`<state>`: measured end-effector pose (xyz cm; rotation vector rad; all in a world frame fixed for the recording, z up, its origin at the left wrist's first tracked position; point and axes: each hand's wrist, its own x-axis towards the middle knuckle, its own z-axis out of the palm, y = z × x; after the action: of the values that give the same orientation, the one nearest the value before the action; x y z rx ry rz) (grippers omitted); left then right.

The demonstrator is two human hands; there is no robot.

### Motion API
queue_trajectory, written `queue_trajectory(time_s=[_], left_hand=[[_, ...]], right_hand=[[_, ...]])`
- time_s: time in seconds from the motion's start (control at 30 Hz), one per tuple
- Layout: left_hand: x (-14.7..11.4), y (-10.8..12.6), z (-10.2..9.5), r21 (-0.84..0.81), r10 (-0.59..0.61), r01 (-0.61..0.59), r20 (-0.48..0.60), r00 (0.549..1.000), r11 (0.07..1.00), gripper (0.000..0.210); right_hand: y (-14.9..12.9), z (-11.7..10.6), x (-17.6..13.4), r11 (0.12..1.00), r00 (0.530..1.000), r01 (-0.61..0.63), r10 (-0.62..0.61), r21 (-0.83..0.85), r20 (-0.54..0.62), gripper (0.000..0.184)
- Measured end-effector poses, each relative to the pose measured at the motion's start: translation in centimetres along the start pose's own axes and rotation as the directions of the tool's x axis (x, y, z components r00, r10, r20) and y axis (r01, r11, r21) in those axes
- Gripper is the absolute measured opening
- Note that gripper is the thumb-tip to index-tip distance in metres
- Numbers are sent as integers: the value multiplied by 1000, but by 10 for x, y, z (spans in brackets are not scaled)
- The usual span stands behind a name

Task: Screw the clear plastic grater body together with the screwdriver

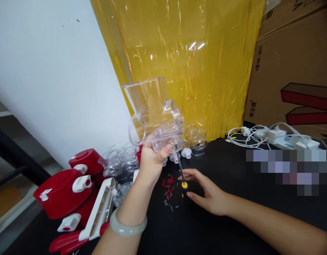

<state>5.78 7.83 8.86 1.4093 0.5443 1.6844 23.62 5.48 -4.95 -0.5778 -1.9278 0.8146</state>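
Note:
My left hand grips a clear plastic housing from below, holding it up above the table. The housing has a tall open chute on top and round openings at its sides. A screwdriver stands nearly upright, its metal shaft reaching up to the housing's underside. My right hand is around its black-and-yellow handle, thumb on the near side and fingers behind. Whether the tip sits in a screw is too small to see. Several red plastic pieces and small screws lie on the table beneath.
Red-and-white rotary parts and a white frame with red handles crowd the left. More clear parts and white knobs stand behind. White cables and chargers lie back right, before a cardboard box.

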Motion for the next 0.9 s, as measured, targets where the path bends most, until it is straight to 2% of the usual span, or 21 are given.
queue_trajectory(time_s=[0.1,0.27,0.43,0.63,0.8,0.9], left_hand=[[1,-2,-2,12,-9,9,-4,1000,1000,67],[2,-3,-3,1,-7,7,-5,1000,1000,63],[0,2,4,-10,-1,1,-25,1000,1000,65],[1,2,4,-15,7,-7,-4,1000,1000,63],[2,1,2,-3,11,-11,-3,1000,1000,63],[2,2,3,10,15,-15,-4,1000,1000,65]], right_hand=[[1,0,0,1000,1000,-8,7,11,25,53],[0,0,1,997,999,-31,28,-75,-41,61],[-7,-2,2,999,999,32,-33,25,34,51],[-3,-3,3,995,1000,-9,6,-99,-30,59],[-3,-4,2,999,999,39,-37,-36,33,57],[-2,-4,1,998,1000,4,-3,-70,8,57]])
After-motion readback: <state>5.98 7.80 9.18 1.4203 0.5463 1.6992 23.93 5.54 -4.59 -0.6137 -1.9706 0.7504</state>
